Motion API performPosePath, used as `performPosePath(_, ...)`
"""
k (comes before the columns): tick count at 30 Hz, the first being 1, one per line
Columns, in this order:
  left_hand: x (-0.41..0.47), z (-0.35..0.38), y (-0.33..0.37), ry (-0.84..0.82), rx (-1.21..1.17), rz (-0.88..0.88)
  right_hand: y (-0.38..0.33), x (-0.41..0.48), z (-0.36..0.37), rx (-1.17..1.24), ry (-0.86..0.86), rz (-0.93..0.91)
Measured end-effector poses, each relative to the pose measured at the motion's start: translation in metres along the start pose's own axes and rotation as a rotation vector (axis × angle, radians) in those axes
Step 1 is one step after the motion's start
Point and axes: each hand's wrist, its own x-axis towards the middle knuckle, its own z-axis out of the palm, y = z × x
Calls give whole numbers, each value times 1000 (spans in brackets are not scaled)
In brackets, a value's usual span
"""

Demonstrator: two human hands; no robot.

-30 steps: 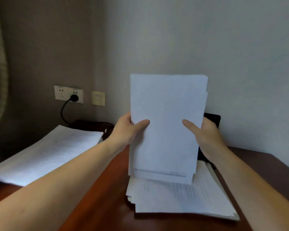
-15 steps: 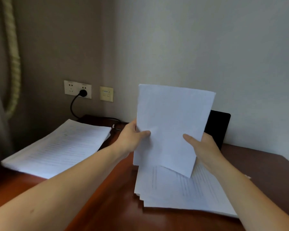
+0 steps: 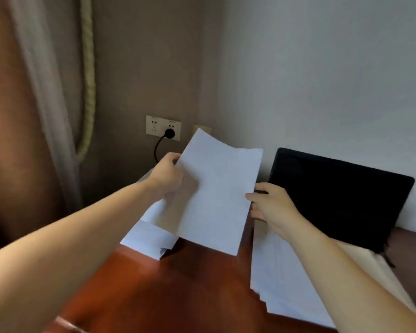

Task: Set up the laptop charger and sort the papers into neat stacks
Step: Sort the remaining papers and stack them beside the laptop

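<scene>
White sheets (image 3: 216, 198), blank on the side facing you and slightly curled at the top, are held tilted above the reddish wooden bench (image 3: 178, 296), between the left paper stack (image 3: 149, 239) and the right paper stack (image 3: 286, 284). Your left hand (image 3: 166, 175) grips their left edge, fingers curled behind. Your right hand (image 3: 271, 205) pinches the right edge, thumb in front. The sheets hide much of the left paper stack, your forearm crosses the right one, and blur smears any print.
</scene>
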Motion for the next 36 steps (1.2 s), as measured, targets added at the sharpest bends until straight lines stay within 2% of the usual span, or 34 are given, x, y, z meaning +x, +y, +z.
performPosePath(5,17,-50,-45,53,115,-114,9,27,73,-15,-93,51)
performPosePath(9,36,-68,-80,6,127,-197,16,39,107,-89,-122,71)
performPosePath(13,40,-74,-103,0,298,-219,32,47,121,-334,-177,110)
performPosePath(16,42,-75,-120,2,471,-255,40,49,130,-392,-194,146)
performPosePath(19,42,-75,-126,-54,405,-360,42,55,138,-214,-185,267)
performPosePath(22,43,-78,-131,-82,368,-381,37,60,145,-57,-225,366)
performPosePath(29,43,-91,-123,-25,338,-436,35,63,160,-2,-286,382)
performPosePath(34,24,-107,-114,-185,144,-555,39,55,153,65,-272,395)
performPosePath(36,15,-106,-110,-205,85,-548,43,52,147,77,-255,403)
